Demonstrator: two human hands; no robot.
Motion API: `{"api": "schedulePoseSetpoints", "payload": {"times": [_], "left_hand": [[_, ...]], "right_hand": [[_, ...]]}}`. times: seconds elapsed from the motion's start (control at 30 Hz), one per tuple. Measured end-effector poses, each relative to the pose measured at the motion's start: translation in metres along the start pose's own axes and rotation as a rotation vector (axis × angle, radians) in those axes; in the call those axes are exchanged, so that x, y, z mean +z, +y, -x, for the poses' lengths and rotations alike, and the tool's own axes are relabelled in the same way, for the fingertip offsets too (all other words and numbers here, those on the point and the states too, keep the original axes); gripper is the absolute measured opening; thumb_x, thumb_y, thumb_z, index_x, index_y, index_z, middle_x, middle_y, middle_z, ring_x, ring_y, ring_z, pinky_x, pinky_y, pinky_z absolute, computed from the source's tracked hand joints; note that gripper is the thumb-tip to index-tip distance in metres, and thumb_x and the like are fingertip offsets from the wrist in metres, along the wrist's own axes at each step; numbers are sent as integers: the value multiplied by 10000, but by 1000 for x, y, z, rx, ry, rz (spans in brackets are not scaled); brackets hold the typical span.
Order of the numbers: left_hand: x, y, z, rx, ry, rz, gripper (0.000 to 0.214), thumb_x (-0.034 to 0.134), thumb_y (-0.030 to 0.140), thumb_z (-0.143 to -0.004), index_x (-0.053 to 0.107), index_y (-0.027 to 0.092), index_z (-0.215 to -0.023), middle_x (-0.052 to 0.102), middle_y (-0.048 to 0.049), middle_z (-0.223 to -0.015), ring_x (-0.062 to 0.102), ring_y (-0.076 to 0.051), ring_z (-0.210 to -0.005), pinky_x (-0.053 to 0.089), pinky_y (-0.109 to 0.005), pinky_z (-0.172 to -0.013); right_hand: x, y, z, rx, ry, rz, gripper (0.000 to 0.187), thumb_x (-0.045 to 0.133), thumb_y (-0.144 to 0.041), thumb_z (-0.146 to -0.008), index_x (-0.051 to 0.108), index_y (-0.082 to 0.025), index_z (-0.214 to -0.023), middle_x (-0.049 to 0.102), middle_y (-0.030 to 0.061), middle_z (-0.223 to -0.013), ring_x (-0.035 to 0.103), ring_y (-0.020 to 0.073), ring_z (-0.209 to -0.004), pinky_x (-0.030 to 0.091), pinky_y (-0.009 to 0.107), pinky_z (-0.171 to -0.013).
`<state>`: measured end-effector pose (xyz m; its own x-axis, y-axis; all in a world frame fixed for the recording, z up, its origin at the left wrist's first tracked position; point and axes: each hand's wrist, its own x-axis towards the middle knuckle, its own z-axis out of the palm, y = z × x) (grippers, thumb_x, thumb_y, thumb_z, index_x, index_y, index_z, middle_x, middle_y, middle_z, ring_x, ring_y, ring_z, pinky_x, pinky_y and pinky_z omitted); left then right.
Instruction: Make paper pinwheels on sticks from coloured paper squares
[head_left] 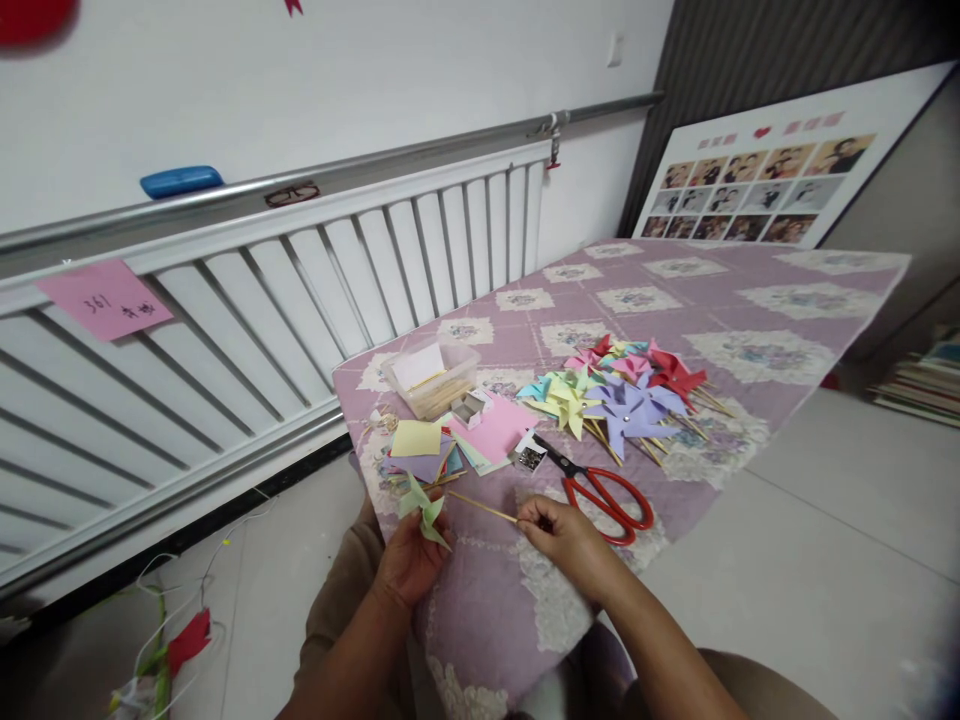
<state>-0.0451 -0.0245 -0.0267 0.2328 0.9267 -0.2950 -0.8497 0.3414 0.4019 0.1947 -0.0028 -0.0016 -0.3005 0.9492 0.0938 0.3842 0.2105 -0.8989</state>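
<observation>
In my left hand point(414, 560) is a pale green paper pinwheel point(424, 510), held near the front left edge of the table. My right hand point(559, 535) pinches one end of a thin wooden stick point(484, 507), whose other end points toward the pinwheel; whether the two touch I cannot tell. Red-handled scissors point(600, 490) lie just beyond my right hand. A small box of metal pins point(530, 455) sits by the scissor blades. Coloured paper squares point(416, 440) are stacked past my left hand, with a pink sheet point(499, 425) beside them.
Finished pinwheels point(626, 405) in several colours lie piled on the patterned tablecloth point(487, 580). A clear plastic box point(442, 390) holds wooden sticks, with a small open box point(469, 408) beside it. A white radiator point(300, 310) runs along the table's far left side. A photo board point(757, 185) leans behind.
</observation>
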Motion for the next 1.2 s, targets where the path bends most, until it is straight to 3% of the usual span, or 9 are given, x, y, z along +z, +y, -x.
{"api": "schedulePoseSetpoints", "payload": {"times": [0.2,0.4,0.5,0.6,0.73,0.83,1.03,1.2], "left_hand": [[4,-12,-7,-13,-13,-55,224,601,170,-802,666,113,-1009,727,-47,-775,673,-122,-673,551,-217,-618],[0,-19,-12,-20,49,-79,90,625,154,-780,685,110,-830,720,-33,-720,668,-117,-644,557,-226,-629],[0,-21,-12,-23,44,-102,92,635,150,-765,684,119,-837,718,-31,-739,665,-125,-641,558,-245,-623],[3,-24,-12,-41,20,-137,117,648,159,-750,689,119,-852,717,-37,-759,661,-133,-645,558,-261,-628],[8,-26,-14,-87,-18,-151,183,668,183,-738,690,104,-902,711,-38,-754,652,-124,-642,545,-242,-628],[11,-26,-16,-115,-27,-93,250,683,179,-730,678,92,-965,695,-21,-715,639,-102,-637,531,-215,-631],[12,-25,-17,-151,-73,-102,326,717,202,-706,658,93,-1007,686,-18,-731,613,-102,-612,514,-241,-624],[10,-25,-15,-159,-73,-121,270,749,223,-682,687,115,-922,707,-21,-786,634,-115,-674,500,-250,-670]], "right_hand": [[0,-4,13,-45,-58,94,128,481,-191,-798,563,-199,-700,528,-22,-637,498,137,-604,380,230,-560],[-7,-17,14,-144,-149,387,215,436,-156,-848,640,-179,-785,663,57,-783,602,181,-749,422,264,-697],[-2,-25,10,-103,-177,599,173,487,-177,-835,654,-166,-791,689,96,-815,622,235,-799,408,311,-725],[8,-33,6,-45,-173,653,157,500,-193,-834,653,-158,-834,702,115,-840,633,255,-820,399,311,-702],[20,-36,4,-80,-169,460,187,448,-175,-855,629,-194,-900,700,61,-889,629,194,-798,399,257,-659],[20,-34,5,-86,-146,247,156,457,-177,-844,610,-208,-829,673,36,-822,602,185,-746,395,264,-642],[18,-35,6,33,-26,-4,208,444,-275,-872,511,-217,-685,517,-28,-626,496,148,-619,347,252,-563],[33,-50,4,137,-80,-241,190,475,-262,-840,522,-200,-667,497,-40,-621,459,122,-594,341,232,-537]]}}
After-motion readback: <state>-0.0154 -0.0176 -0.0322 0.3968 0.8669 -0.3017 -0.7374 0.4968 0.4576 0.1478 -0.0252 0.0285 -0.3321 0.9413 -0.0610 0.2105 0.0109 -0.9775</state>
